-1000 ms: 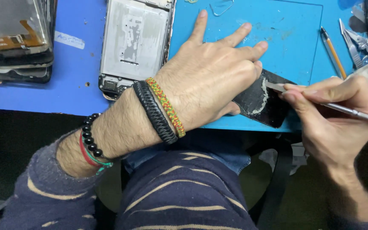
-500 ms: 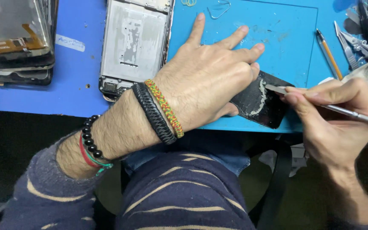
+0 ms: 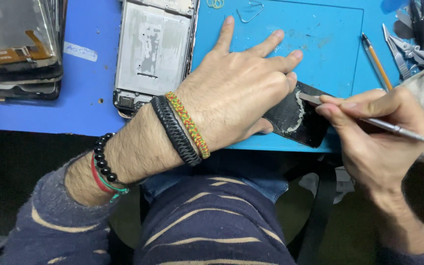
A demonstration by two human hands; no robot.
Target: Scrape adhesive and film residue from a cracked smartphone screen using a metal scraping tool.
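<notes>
**benchrat:** Head cam question: where did the dark panel (image 3: 298, 120) actually sit, and which hand had it?

**solderfan:** It lay flat at the near edge of the blue mat (image 3: 320, 44), right in front of the person, poking out from under the left hand (image 3: 236, 105). Long axis ran on a slant, from under the left fingertips down and away toward the right hand (image 3: 374, 132). There was a pale, crusty strip of residue along the part that showed.

**benchrat:** So left was on it?

**solderfan:** Yeah, left hand was spread open, palm down, pinning the panel to the worktop (image 3: 84, 73), not gripping it. Right hand came in from the right side, closed in a pen-style pinch on a thin metal tool (image 3: 369, 121), and the flat tip touched the panel's upper edge just beside the left little finger. Tool shaft pointed back to the right, roughly across the panel's slant. Both hands were on it, so neither was really nearer.

**benchrat:** What else was around?

**solderfan:** A bare phone frame (image 3: 153, 49) lay left of the mat, a stack of screens (image 3: 18, 49) further left, a pencil-like stick (image 3: 376, 61) and tweezers (image 3: 401, 51) well off to the right.
</notes>
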